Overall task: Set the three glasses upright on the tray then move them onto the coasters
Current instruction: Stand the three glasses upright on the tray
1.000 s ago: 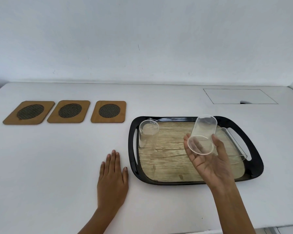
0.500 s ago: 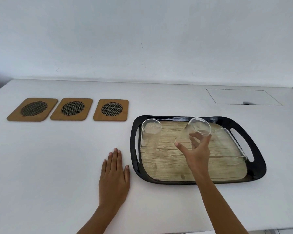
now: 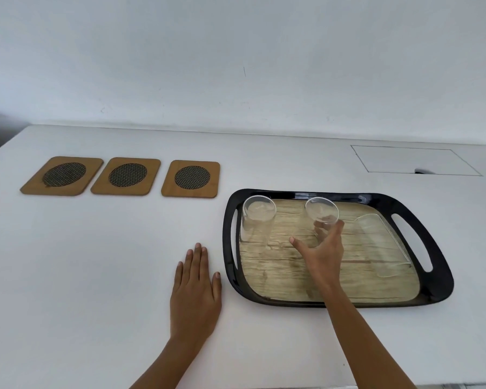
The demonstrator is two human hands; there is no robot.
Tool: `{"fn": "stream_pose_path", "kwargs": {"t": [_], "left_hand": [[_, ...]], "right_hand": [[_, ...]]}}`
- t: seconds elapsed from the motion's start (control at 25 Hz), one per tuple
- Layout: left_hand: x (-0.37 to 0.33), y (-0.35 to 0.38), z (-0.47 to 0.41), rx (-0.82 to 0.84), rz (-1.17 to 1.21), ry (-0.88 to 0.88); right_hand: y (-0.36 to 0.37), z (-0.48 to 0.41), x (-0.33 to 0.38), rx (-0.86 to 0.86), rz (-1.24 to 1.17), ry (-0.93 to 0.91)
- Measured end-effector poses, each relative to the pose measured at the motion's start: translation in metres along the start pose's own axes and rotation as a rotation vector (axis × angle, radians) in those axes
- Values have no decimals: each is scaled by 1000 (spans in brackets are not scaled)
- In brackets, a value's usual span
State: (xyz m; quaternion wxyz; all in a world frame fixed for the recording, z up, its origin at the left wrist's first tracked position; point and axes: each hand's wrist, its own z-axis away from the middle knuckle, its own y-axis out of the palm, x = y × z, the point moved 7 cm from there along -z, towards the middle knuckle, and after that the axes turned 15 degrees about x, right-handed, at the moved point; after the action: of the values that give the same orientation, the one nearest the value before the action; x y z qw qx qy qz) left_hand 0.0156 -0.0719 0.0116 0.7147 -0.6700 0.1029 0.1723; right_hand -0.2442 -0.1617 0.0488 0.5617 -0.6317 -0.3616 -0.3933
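A black tray (image 3: 438, 287) with a wood-grain floor lies on the white table. One clear glass (image 3: 257, 220) stands upright in its far left corner. My right hand (image 3: 321, 252) grips a second glass (image 3: 321, 210) around its lower part, mouth up, over the tray's middle. The third glass (image 3: 382, 242) lies on its side at the tray's right. Three wooden coasters with dark mesh centres sit in a row at the far left: left coaster (image 3: 63, 175), middle coaster (image 3: 127, 176), right coaster (image 3: 192, 178). My left hand (image 3: 196, 287) rests flat on the table beside the tray.
A rectangular cable hatch (image 3: 413, 160) is set into the table at the far right. A white wall runs behind the table. The table's near edge shows at the bottom right.
My right hand has turned the held glass from mouth-down towards me to mouth-up and lowered it towards the tray's middle. The left hand has stayed flat on the table.
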Motion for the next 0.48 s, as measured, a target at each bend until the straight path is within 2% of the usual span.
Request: {"fn": "stream_pose_path", "kwargs": {"t": [0.48], "left_hand": [[-1,0,0,-24,-9,8]], "right_hand": [[3,2,-1,55,69,33]]}}
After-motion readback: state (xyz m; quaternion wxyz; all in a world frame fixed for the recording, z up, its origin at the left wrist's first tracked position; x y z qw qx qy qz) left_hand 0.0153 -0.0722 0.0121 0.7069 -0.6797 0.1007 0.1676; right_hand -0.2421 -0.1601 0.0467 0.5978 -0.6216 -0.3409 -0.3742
